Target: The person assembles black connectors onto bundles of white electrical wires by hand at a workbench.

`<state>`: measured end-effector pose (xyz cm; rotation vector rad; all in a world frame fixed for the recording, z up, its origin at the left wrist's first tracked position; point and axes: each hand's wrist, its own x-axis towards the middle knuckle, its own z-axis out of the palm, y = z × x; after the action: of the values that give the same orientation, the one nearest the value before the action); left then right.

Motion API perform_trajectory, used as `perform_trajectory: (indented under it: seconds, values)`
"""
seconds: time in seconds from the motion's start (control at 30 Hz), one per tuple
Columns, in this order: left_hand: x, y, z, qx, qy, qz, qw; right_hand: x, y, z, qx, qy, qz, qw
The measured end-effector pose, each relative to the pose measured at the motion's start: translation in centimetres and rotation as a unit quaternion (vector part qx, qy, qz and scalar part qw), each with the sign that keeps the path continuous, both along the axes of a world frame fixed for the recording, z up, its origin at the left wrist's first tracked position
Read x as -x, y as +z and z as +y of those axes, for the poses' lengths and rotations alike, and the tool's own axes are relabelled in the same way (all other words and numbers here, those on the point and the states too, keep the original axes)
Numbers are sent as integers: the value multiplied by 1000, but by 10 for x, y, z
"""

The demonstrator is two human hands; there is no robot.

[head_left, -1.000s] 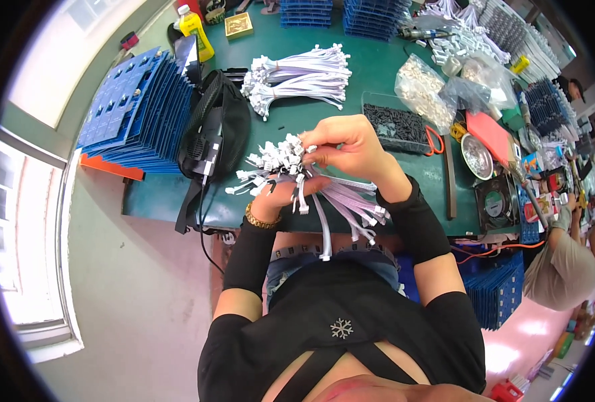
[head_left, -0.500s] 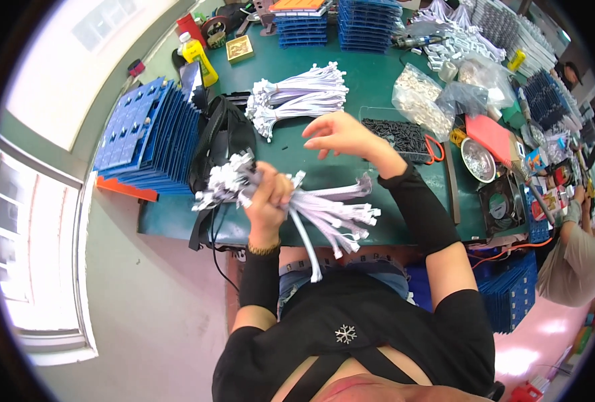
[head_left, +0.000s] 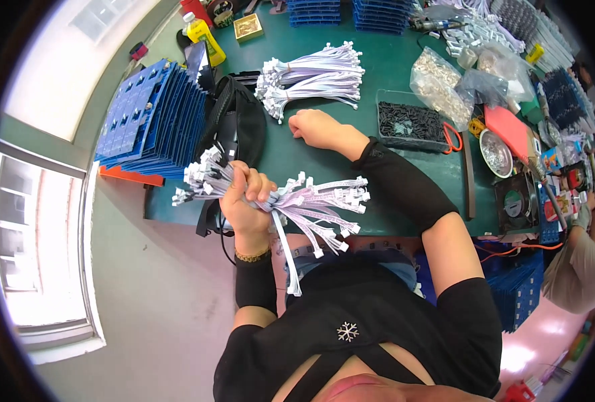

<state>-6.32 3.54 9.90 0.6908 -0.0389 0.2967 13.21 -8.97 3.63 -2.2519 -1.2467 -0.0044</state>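
My left hand (head_left: 247, 197) is wrapped round the middle of a bundle of white ribbon cables (head_left: 321, 201). White plug connectors show at both ends of the bundle, and one cable hangs lower than the others. Over the green tabletop my right hand (head_left: 316, 128) is closed, its fingertips down at the surface; what they hold, if anything, is hidden. Just beyond it lie tied bundles of similar white cables (head_left: 317, 74). To its right stands a clear tray of small black parts (head_left: 411, 122).
Stacked blue panels (head_left: 146, 124) and a black bag (head_left: 234, 124) stand at the left. Red-handled scissors (head_left: 453, 139), a metal bowl (head_left: 495, 153) and bags of small white parts (head_left: 438, 84) are on the right. A yellow bottle (head_left: 205, 41) stands far left. Another person (head_left: 578, 268) is at far right.
My right hand has come down and left onto the table, its fingers closing where a small black piece lay. My left hand still grips the cables. The whole view has shifted slightly.
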Motion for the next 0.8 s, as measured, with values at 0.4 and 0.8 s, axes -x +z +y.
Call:
perform_trajectory:
  seconds: [0.4,0.8]
  values:
    - [-49,-24,-9,236,-207,28,949,77,129,-76,-270,79,349,894]
    - [-51,11,-38,-27,-139,98,985,73,145,-64,-234,46,400,885]
